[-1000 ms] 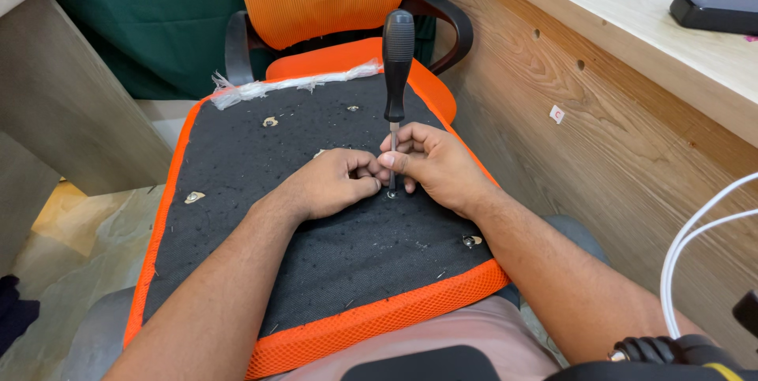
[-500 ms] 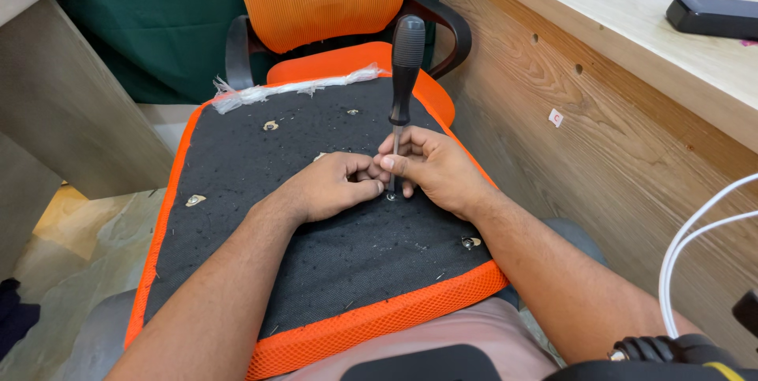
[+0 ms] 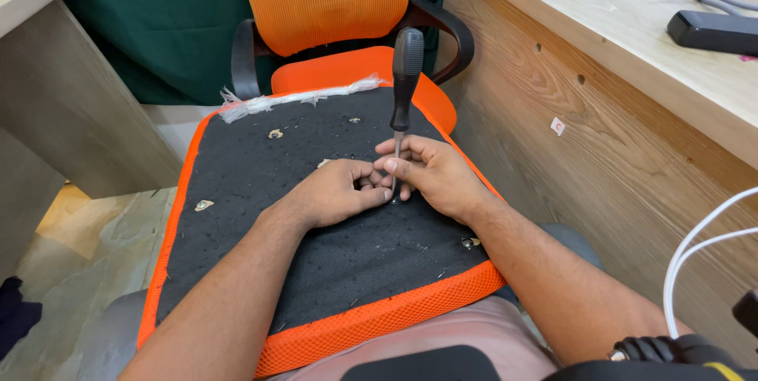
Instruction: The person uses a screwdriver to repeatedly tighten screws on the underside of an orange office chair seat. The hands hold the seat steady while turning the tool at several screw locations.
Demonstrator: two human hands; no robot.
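A: Hands?

B: Left hand (image 3: 335, 191) and right hand (image 3: 434, 176) meet at the middle of the seat pad (image 3: 316, 231), which lies black underside up across the lap. Both pinch the metal shank of a screwdriver (image 3: 404, 93) low down, fingers closed round it near the tip. The black handle stands free above the right hand, nobody holding it.

A: Tip on a screw?

B: Cannot tell, the fingers hide the contact point. Looks like a fixing in the pad right under them.

A: How to do it well?

B: My judgement: keep the shank upright, seat the tip square before turning, move one hand up to the handle for torque, the other staying low as a guide. The pad rests on the lap, so it can rock; press down steadily.

A: Around?

B: Small metal fittings (image 3: 204, 205) left of the left hand, one near the right wrist. Orange chair (image 3: 324, 2) beyond the hands. Wooden worktop (image 3: 632, 41) to the right with a black device (image 3: 714, 32), white cables (image 3: 695, 247) lower right. Stone floor (image 3: 87, 239) left.
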